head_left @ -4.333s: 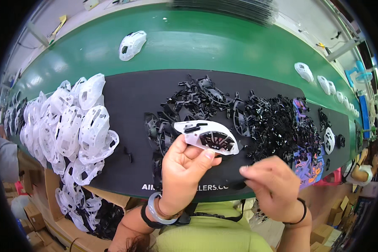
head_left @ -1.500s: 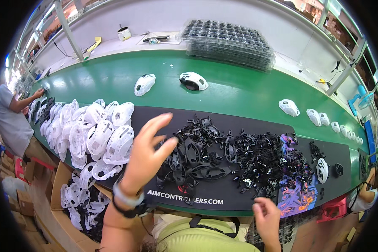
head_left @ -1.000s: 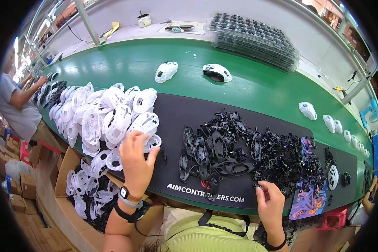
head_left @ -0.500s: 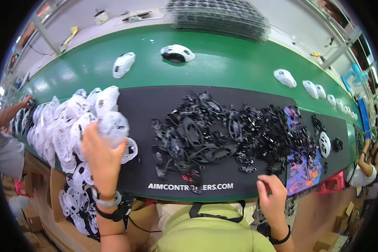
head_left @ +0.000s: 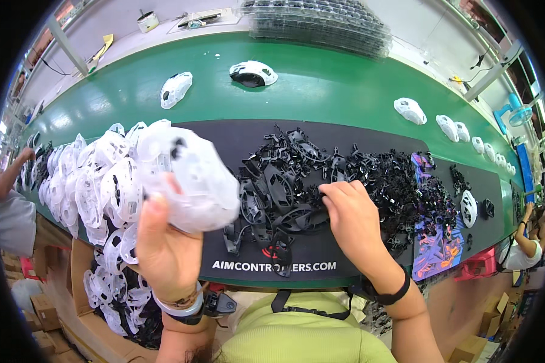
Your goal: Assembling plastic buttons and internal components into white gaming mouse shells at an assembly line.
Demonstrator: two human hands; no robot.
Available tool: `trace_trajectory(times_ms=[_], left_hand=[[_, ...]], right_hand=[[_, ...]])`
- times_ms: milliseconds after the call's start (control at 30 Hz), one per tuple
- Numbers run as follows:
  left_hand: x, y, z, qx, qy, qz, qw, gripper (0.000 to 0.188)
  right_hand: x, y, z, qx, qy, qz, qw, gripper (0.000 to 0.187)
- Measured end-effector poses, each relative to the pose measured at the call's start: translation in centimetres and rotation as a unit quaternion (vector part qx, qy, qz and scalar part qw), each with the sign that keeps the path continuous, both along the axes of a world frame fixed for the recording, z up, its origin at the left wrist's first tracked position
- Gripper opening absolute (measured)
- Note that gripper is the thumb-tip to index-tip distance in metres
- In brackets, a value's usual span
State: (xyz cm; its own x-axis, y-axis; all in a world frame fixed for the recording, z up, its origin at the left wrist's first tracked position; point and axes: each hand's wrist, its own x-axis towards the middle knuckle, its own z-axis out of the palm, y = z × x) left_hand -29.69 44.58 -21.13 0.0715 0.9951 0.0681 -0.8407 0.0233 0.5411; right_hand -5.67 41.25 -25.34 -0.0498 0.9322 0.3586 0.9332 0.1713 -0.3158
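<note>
The white perforated plastic shell [head_left: 191,178] is motion-blurred, its cut-outs hard to read; the left hand [head_left: 166,251] grips it from below (thumb up its near face), raised over the black mat [head_left: 224,136]; the right hand [head_left: 354,221] presses curled fingertips into the heap of black plastic frames [head_left: 321,181], grip unclear.

A white plastic shell [head_left: 191,178], perforated with holes and blurred by motion, is lifted off the mat and tilted, at about 9 o'clock from the picture's centre. A heap of black plastic frames [head_left: 297,181], skeletal and tangled, lies flat on the black mat, spreading from the centre toward 3 o'clock.
</note>
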Motion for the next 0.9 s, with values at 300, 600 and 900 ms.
trace_trajectory(times_ms=[300, 600, 900], left_hand=[[-4.0, -0.2, -0.7, 0.053, 0.031, 0.114, 0.992, 0.05], [-1.5, 0.4, -2.8, 0.041, 0.129, 0.056, 0.989, 0.04], [6.1, -0.4, -1.9, -0.005, 0.217, -0.264, 0.94, 0.037]], right_hand=[[0.3, 0.9, -0.3, -0.106, -0.018, -0.017, 0.994, 0.017], [1.2, 0.2, 1.4, -0.169, 0.422, -0.083, 0.887, 0.011], [-2.6, -0.9, 6.6, 0.018, 0.301, -0.009, 0.953, 0.023]])
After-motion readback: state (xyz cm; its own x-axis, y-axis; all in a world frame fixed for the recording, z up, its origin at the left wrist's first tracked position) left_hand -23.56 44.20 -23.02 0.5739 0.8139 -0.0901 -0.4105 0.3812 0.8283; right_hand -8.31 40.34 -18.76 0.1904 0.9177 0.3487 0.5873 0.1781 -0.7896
